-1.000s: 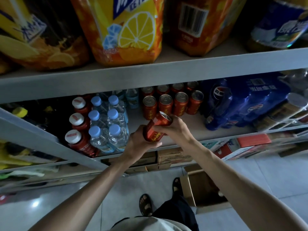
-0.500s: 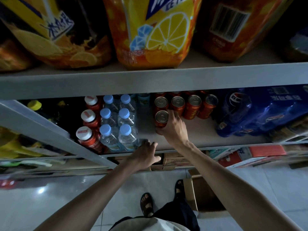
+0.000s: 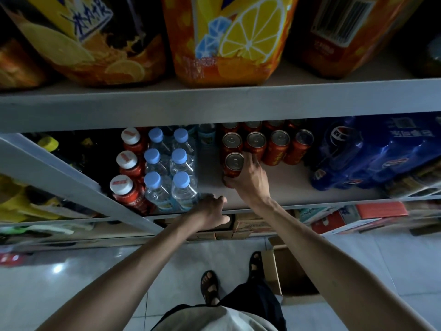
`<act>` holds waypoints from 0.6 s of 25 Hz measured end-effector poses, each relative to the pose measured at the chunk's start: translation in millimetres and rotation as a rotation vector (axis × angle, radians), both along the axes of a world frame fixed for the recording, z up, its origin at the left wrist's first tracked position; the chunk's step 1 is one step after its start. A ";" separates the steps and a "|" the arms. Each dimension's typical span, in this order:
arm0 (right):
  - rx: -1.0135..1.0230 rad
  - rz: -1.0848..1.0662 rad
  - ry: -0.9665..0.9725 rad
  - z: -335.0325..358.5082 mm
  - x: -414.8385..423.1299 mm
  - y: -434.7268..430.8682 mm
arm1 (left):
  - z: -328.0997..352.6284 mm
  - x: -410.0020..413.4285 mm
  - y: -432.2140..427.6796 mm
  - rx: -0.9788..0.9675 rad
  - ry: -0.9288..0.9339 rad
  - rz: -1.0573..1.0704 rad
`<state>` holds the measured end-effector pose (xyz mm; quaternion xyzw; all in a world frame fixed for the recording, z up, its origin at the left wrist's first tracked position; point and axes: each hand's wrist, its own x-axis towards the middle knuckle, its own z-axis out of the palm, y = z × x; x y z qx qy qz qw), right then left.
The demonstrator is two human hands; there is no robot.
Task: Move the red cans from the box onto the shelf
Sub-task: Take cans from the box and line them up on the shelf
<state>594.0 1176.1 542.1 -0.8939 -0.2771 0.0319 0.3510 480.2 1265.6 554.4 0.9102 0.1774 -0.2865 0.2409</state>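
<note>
A red can (image 3: 234, 163) stands upright on the shelf (image 3: 286, 185), just in front of several more red cans (image 3: 278, 145) lined up in rows. My right hand (image 3: 249, 180) grips this front can, fingers curled round its right side and base. My left hand (image 3: 210, 211) rests on the shelf's front edge, fingers curled over the lip, holding no can. The cardboard box (image 3: 274, 271) sits open on the floor below my right arm; its inside is dark and my arm hides most of it.
Clear water bottles with blue caps (image 3: 170, 177) and red bottles with white caps (image 3: 126, 173) stand left of the cans. A blue shrink-wrapped soda pack (image 3: 372, 154) lies to the right. Large orange drink packs (image 3: 226, 39) fill the shelf above. My sandalled feet (image 3: 210, 286) stand on tiled floor.
Both hands held a red can in front of the shelf a second ago. My right hand has since set it upright before the can rows, and my left hand dropped to the shelf edge.
</note>
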 end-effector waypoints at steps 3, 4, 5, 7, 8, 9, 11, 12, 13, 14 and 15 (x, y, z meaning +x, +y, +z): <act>0.027 0.001 0.010 -0.6 -1.5 -0.1 | 3.2 0.0 4.0 0.009 0.001 -0.023; 0.035 0.001 0.014 -1.0 -1.9 -0.3 | 4.6 -0.9 4.9 0.008 0.001 -0.031; 0.039 0.000 0.016 -0.8 -2.2 -0.3 | 5.9 -1.2 5.3 0.009 0.000 -0.039; 0.033 0.002 0.018 -0.1 -2.7 -0.7 | 7.9 -1.4 4.6 0.016 0.001 -0.055; 0.031 0.003 0.020 0.3 -2.8 -0.6 | 8.8 -1.0 3.9 0.020 0.005 -0.060; 0.031 0.003 0.023 0.7 -3.1 -0.3 | 9.4 -0.5 3.2 0.022 0.008 -0.064; 0.036 -0.002 0.040 1.1 -4.0 0.4 | 9.3 -0.1 2.5 0.027 0.010 -0.070; 0.038 -0.007 0.050 0.7 -4.4 0.8 | 8.8 -0.2 2.9 0.028 0.010 -0.075; 0.038 -0.012 0.061 0.0 -5.3 1.5 | 8.0 -1.2 3.3 0.025 0.010 -0.075; 0.037 -0.015 0.071 -0.6 -6.2 1.7 | 7.0 -1.9 3.8 0.022 0.009 -0.075; 0.039 -0.017 0.086 -0.6 -6.9 1.7 | 5.8 -2.1 4.0 0.021 0.005 -0.074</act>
